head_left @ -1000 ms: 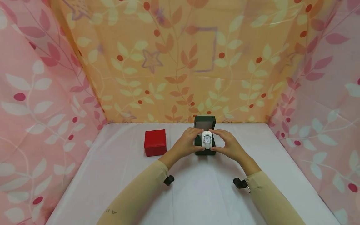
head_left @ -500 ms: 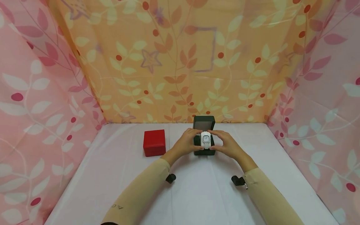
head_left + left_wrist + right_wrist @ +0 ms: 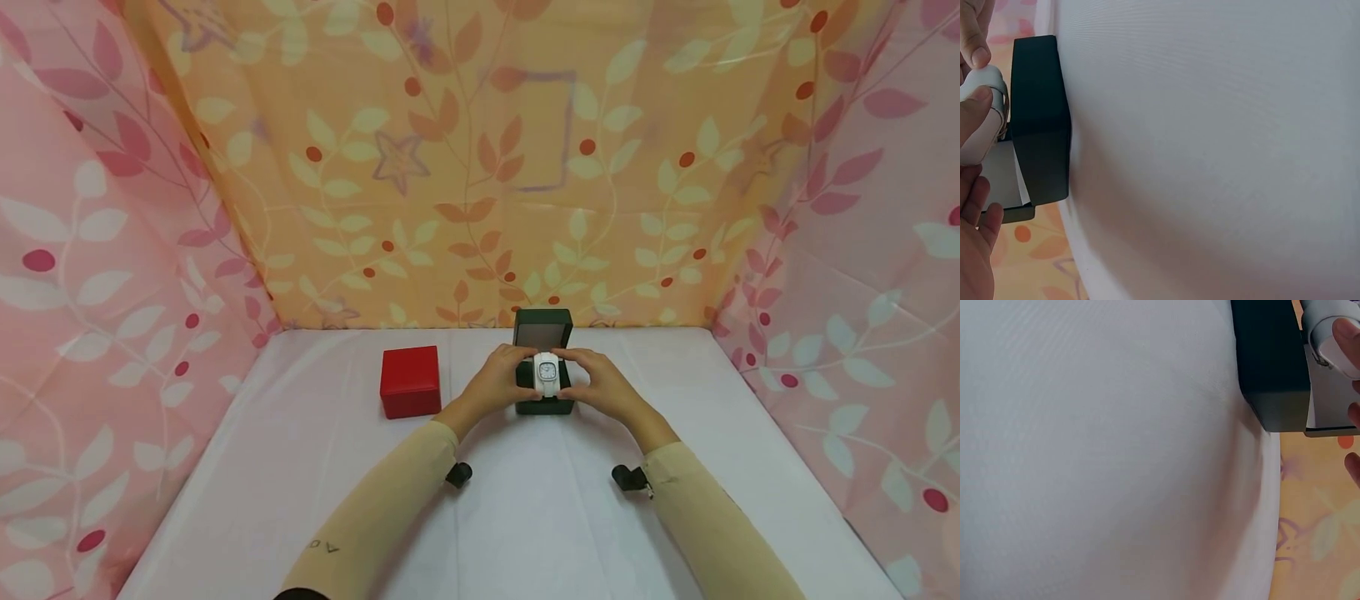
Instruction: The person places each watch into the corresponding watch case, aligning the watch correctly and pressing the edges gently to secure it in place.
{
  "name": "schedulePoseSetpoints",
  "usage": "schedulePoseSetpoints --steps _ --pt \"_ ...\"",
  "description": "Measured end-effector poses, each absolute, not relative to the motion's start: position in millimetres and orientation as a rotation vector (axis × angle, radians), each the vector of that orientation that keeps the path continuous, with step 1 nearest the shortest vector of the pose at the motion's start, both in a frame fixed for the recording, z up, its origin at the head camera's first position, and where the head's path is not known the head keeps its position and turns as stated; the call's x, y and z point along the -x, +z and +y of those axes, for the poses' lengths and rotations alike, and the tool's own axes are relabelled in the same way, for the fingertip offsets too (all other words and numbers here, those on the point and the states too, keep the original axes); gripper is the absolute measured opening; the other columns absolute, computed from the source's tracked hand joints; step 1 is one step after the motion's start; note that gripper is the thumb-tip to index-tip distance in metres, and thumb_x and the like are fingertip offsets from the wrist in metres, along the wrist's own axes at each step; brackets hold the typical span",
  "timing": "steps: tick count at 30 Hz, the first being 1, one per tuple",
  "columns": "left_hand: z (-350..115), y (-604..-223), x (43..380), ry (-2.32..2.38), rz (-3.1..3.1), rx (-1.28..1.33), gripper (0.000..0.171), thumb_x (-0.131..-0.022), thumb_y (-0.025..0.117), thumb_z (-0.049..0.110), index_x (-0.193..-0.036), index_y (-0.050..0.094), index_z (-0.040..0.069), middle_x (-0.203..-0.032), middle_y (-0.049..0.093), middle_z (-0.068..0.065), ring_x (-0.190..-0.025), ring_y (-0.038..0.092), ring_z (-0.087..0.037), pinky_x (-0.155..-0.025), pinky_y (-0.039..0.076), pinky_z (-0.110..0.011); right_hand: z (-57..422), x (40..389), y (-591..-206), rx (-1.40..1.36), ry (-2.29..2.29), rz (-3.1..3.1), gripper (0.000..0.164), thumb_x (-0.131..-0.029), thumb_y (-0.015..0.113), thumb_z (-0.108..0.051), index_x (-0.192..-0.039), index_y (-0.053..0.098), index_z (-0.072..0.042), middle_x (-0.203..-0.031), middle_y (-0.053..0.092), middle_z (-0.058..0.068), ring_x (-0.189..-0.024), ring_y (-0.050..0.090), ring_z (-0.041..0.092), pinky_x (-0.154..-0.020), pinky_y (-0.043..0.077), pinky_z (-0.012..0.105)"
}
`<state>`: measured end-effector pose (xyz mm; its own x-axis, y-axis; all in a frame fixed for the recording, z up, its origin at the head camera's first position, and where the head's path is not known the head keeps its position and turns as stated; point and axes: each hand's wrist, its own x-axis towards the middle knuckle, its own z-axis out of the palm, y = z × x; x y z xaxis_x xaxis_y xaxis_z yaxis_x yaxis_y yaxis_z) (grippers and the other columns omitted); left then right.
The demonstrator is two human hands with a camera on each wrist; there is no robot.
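A white wristwatch (image 3: 547,372) with a rounded-square dial is wrapped round a pale cushion (image 3: 977,140), with its dial facing me. From the left, my left hand (image 3: 491,383) grips it between thumb and fingers. My right hand (image 3: 611,387) pinches its other side the same way. Both hands hold it at the opening of a dark green watch box (image 3: 543,317), whose lid stands raised behind. In the left wrist view the buckle side of the strap shows above the box wall (image 3: 1041,125). How deep the cushion sits is hidden by fingers.
A red box (image 3: 410,382), its lid down, stands on the white tablecloth (image 3: 525,517) to the left of the green box. An orange patterned curtain (image 3: 465,167) hangs behind the table, with pink curtains (image 3: 90,333) at the sides.
The watch and both hands have sunk very slightly toward the green box. My wrists have drawn a little closer together. The whole head view has shifted slightly; both boxes stay put.
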<state>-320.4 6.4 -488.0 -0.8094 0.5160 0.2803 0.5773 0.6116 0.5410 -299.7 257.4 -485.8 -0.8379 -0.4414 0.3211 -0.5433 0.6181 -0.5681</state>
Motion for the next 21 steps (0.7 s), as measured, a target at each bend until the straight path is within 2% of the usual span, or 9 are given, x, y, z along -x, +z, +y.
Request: schedulePoseSetpoints --steps 4,16,21 --pt "7 -493 321 -0.991 -2.751 0.914 0.074 -0.077 0.092 0.033 -0.140 0.058 0.015 -0.136 0.063 -0.002 -0.126 0.050 -0.018 -0.111 0.046 -0.040 257 301 -489 -0.821 1.031 -2.699 0.075 -0.080 0.089 -0.022 -0.147 0.055 -0.013 -0.146 0.059 0.009 -0.138 0.051 0.036 -0.113 0.039 0.062" --pt "7 -497 321 -0.938 -2.823 0.922 0.077 -0.080 0.090 0.036 -0.145 0.054 0.014 -0.141 0.060 -0.004 -0.131 0.048 -0.019 -0.114 0.044 -0.040 258 306 -501 -0.769 1.025 -2.760 0.075 -0.080 0.090 -0.023 -0.146 0.056 -0.019 -0.145 0.060 0.007 -0.139 0.050 0.033 -0.115 0.038 0.058" --pt "8 -496 322 -0.926 -2.842 0.928 0.075 -0.082 0.088 0.035 -0.145 0.054 0.016 -0.140 0.061 0.000 -0.130 0.047 -0.018 -0.114 0.044 -0.041 258 307 -501 -0.768 1.033 -2.761 0.074 -0.080 0.089 -0.023 -0.146 0.056 -0.018 -0.146 0.059 0.007 -0.139 0.050 0.034 -0.115 0.037 0.060"
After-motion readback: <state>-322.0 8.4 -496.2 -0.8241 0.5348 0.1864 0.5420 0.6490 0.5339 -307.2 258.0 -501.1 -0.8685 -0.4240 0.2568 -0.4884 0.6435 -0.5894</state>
